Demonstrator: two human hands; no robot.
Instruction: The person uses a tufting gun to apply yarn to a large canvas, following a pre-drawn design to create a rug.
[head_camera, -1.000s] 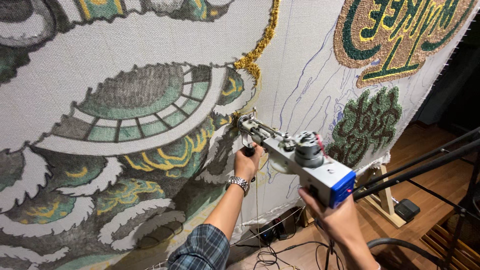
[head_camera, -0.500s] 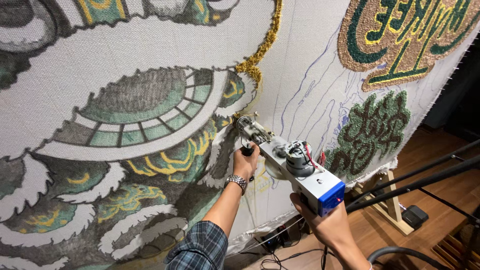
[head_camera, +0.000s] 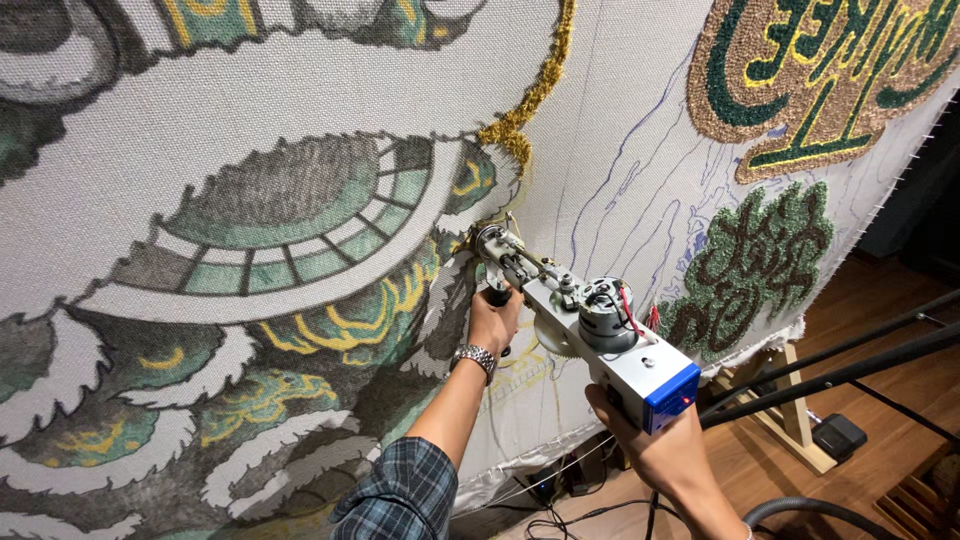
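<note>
A silver tufting gun (head_camera: 585, 325) with a blue rear block points its tip against a large stretched cloth (head_camera: 620, 150). My left hand (head_camera: 493, 322), with a metal wristwatch, is closed around the gun's black front handle just under the tip. My right hand (head_camera: 655, 445) grips the rear handle beneath the blue block. The tip touches the cloth at the lower end of a golden tufted yarn line (head_camera: 525, 110), beside a green, grey and white tufted pattern (head_camera: 290, 220).
A tufted green and gold design (head_camera: 810, 80) sits at the upper right, a dark green patch (head_camera: 755, 265) below it. Black poles (head_camera: 850, 365), a wooden frame foot (head_camera: 785, 425), cables and a grey hose (head_camera: 800, 512) lie over the wooden floor.
The gun and both hands have shifted slightly lower against the cloth; the view has drifted a little. Both grips stay the same.
</note>
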